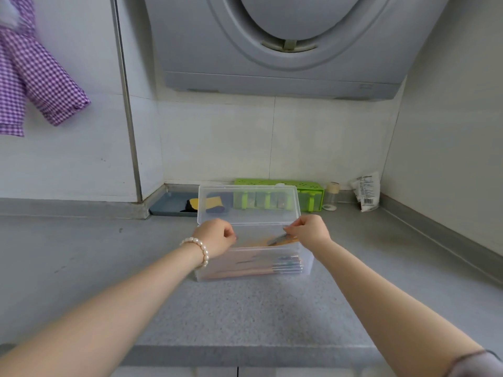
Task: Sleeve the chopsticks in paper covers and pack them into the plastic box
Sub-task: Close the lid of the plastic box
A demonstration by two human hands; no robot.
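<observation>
While the plastic box (253, 265) sits lid-up on the tabletop (245, 308), left hand (216, 236) and right hand (310, 231), both closed, pinch a sleeved chopstick pair (275, 240) lengthwise above its opening, equally near.

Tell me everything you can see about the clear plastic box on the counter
The plastic box is a clear, rectangular container standing on the grey counter. Its hinged lid is open and stands upright at the back. Sleeved chopsticks lie stacked inside. The left hand and right hand reach over its open top, holding another chopstick pair across it.
</observation>
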